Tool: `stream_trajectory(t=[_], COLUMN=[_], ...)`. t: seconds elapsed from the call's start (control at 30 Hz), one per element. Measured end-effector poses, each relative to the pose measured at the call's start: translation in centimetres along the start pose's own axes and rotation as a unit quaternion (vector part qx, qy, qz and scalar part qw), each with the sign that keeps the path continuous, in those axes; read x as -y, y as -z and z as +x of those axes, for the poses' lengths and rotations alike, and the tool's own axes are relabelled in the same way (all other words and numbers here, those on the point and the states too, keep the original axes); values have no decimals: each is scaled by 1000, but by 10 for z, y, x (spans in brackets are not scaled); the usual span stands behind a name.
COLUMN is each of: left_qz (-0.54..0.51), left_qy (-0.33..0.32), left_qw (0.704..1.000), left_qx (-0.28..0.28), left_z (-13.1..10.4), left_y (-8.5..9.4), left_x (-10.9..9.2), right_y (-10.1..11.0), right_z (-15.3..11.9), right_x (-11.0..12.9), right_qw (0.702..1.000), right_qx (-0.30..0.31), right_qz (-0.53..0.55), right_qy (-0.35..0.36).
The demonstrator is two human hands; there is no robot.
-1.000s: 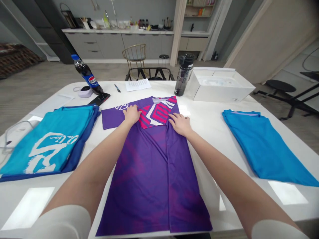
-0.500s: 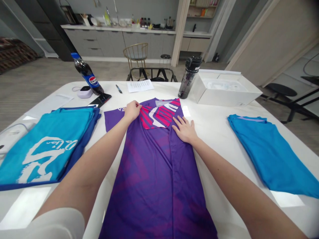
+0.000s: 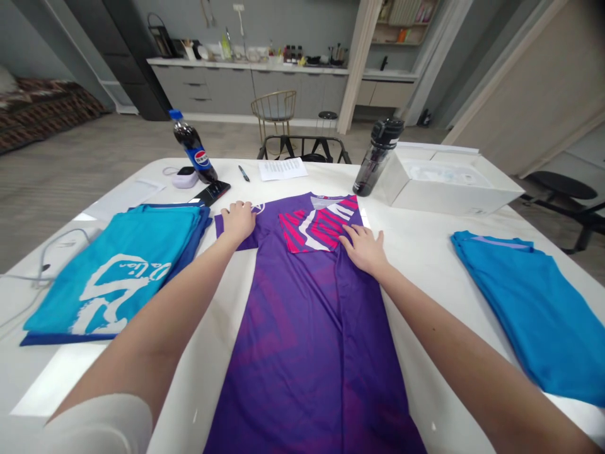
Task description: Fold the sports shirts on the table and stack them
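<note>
A purple jersey [image 3: 297,328] lies front-down the middle of the table, its far end at the collar. The right sleeve, patterned pink-red with white figures [image 3: 316,228], is folded across its chest. My left hand [image 3: 239,222] rests on the purple sleeve stretched out at the left, fingers laid over the cloth and holding nothing. Flat on the folded part's right edge is my right hand [image 3: 363,248], open with its fingers spread. The jersey's near end runs out of view at the bottom.
Folded turquoise and dark blue shirts [image 3: 127,271] lie at left, a folded blue garment [image 3: 534,309] at right. Along the far side stand a cola bottle [image 3: 193,148], phone [image 3: 212,193], pen [image 3: 243,173], printed paper [image 3: 282,169], dark tumbler [image 3: 375,161] and white box [image 3: 435,192].
My left hand has let go of the cloth by the patterned part and moved left onto the sleeve. My right hand stays on the folded edge. The view has shifted, moving everything rightward.
</note>
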State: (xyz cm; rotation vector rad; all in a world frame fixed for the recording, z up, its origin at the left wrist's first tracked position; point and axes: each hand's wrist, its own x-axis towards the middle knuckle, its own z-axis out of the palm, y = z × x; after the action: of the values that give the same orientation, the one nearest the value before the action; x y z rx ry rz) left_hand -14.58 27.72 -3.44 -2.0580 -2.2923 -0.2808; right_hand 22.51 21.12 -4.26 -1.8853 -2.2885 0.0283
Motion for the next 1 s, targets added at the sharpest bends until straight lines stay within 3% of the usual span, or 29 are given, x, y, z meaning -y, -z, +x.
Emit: stream_trajectory(t=[0.17,0.3,0.43,0.6,0.8,0.9,1.0], left_qz=[116,141,143,131,149,115,-42], left_qy=[17,4,-23,-12,-21,-32,-36], left_qw=[992,989,989,991,988,993,996], left_qx=[39,37,18,13,22,22,76], left_z=[-4,-5,-1,9,19,18,12], left_y=[14,17,16,13,21,43,81], left_x=[48,58,61,65,71,72,66], right_y=[3,-10,-28,-44,-54,-49,-36], right_z=[66,128,176,208,219,215,209], right_x=[71,138,178,187,185,176,159], right_qw=[995,988,988,989,986,984,977], right_qx=[-31,14,74,74,65,24,-13], right_qz=[54,105,76,47,48,76,139], right_qy=[72,109,109,119,149,162,160])
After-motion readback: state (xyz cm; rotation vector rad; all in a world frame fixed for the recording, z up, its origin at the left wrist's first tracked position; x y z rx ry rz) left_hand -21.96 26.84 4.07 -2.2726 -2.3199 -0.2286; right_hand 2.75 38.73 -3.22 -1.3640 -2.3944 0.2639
